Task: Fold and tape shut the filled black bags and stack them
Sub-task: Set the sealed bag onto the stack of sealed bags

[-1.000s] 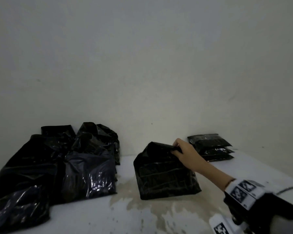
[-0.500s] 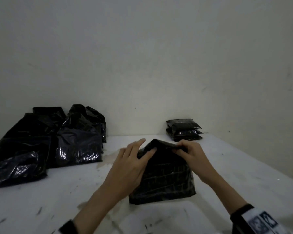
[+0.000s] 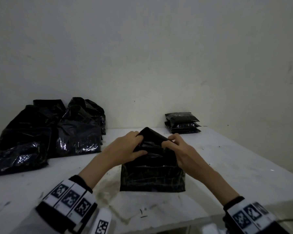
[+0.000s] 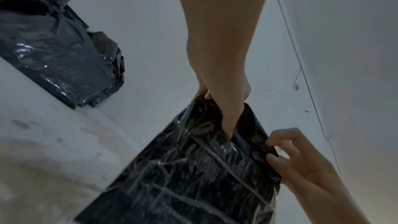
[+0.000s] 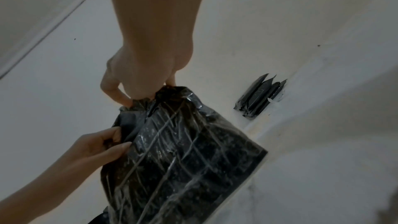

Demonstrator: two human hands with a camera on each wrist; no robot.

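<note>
A filled black bag [image 3: 152, 176] lies on the white table [image 3: 227, 166] in front of me, its loose top raised toward the wall. My left hand [image 3: 125, 147] pinches the top's left side, thumb on the near face. My right hand [image 3: 174, 146] pinches the top's right corner. The left wrist view shows the same black bag [image 4: 193, 176] with my left hand [image 4: 221, 113] gripping its mouth and my right hand [image 4: 286, 152] at the other edge. In the right wrist view my right hand [image 5: 137, 88] grips the bunched top of the black bag [image 5: 183, 159].
A heap of loose filled black bags [image 3: 46, 132] lies at the back left against the wall. A small stack of folded black bags [image 3: 182, 123] sits at the back right by the wall, also seen as the folded stack [image 5: 260, 94]. The table's front edge is near my wrists.
The bag has come closer to me. My left hand entered, reached the bag top and now pinches it; both hands have gathered the top upward.
</note>
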